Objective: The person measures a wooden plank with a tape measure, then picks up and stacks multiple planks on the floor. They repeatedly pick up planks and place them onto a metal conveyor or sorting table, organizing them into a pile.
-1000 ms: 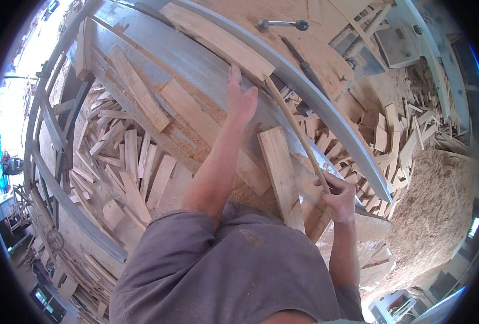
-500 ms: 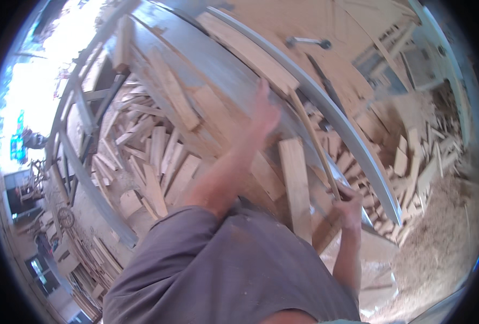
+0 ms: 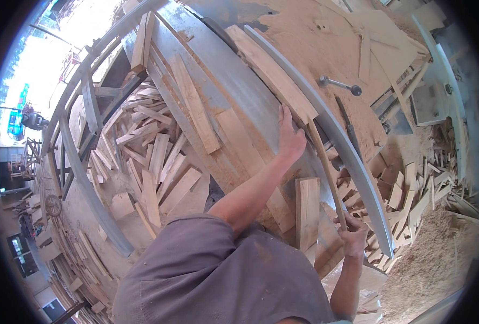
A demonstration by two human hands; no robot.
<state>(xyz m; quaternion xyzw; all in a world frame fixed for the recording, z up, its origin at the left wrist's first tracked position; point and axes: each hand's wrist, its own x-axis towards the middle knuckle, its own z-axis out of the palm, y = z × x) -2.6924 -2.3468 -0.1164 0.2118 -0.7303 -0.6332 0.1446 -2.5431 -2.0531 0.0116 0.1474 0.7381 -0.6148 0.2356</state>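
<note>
The long plank (image 3: 274, 75) lies on the metal saw table (image 3: 239, 92) against the curved fence rail (image 3: 352, 156), its near end touching the left hand (image 3: 290, 137). A thin wood strip (image 3: 325, 167) runs from that end down to the right hand (image 3: 352, 235). Offcuts (image 3: 153, 156) and sawdust (image 3: 439, 254) surround the table. The left hand presses flat, fingers extended. The right hand is closed around the strip.

Daylight floods in from the upper left, blown out to white glare; the rest is evenly lit, sharp, with fisheye bending toward the dark rim.
</note>
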